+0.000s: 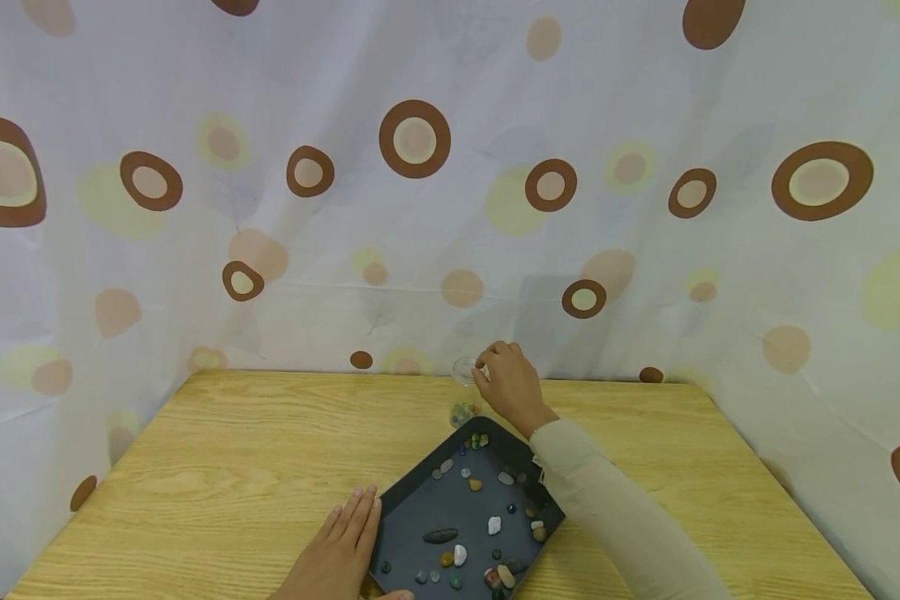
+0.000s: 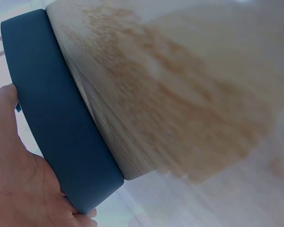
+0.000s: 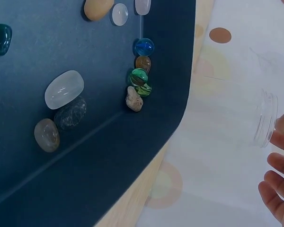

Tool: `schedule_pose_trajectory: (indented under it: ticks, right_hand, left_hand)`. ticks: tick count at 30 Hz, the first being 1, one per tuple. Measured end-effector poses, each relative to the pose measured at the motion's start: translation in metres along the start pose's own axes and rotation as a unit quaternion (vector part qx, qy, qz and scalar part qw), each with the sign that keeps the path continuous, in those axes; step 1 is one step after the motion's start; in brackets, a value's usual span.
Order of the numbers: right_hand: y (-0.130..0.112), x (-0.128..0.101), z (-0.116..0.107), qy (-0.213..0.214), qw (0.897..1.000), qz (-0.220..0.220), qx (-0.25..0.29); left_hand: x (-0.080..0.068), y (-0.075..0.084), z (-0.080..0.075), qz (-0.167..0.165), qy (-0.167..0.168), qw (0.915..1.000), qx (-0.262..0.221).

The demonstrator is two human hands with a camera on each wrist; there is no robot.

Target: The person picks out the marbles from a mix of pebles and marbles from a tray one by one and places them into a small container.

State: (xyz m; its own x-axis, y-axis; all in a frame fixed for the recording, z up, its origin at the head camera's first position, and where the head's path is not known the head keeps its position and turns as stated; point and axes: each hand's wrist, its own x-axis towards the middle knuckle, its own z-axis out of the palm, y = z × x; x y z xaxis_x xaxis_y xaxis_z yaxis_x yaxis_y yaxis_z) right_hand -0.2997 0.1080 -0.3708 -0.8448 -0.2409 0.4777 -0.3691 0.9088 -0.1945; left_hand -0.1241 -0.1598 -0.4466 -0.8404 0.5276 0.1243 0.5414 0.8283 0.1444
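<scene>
A dark tray [image 1: 412, 521] holds scattered polished stones and several glass marbles [image 3: 138, 76]. My left hand [image 1: 337, 546] rests against the tray's left side, fingers straight; the left wrist view shows this hand [image 2: 19, 165] along the outer wall. Beyond the tray's far corner stands a clear jar [image 1: 465, 371] with colourful marbles [image 1: 462, 414] low in it. At the jar's rim is my right hand [image 1: 510, 383], fingers loosely bent. In the right wrist view, fingertips of this hand [image 3: 281, 165] are beside the clear ridged rim [image 3: 266, 118]; nothing shows between them.
The tray stands at an angle on a wood-grain table [image 1: 270, 442]. A pale curtain [image 1: 450, 217] with brown and yellow spots hangs close behind the table's far edge. My right sleeve [image 1: 615, 508] passes over the tray's right side and covers part of it.
</scene>
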Motion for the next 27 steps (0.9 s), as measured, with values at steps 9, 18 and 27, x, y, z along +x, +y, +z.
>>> schedule_pose_trajectory:
  ticks: [9,18,27]
  right_hand:
    - [0.001,-0.001,0.003,-0.004,1.0,0.007,0.008]
    - [0.004,-0.001,-0.002,0.041,0.999,-0.004,0.029]
    - [0.002,-0.025,-0.005,0.064,0.995,-0.008,0.072]
  left_hand:
    - [0.0,0.0,0.0,0.0,0.002,1.0,0.003]
    - [0.0,0.0,0.0,0.001,-0.001,1.0,-0.009]
    - [-0.001,-0.002,0.003,0.002,0.005,0.9999,-0.01]
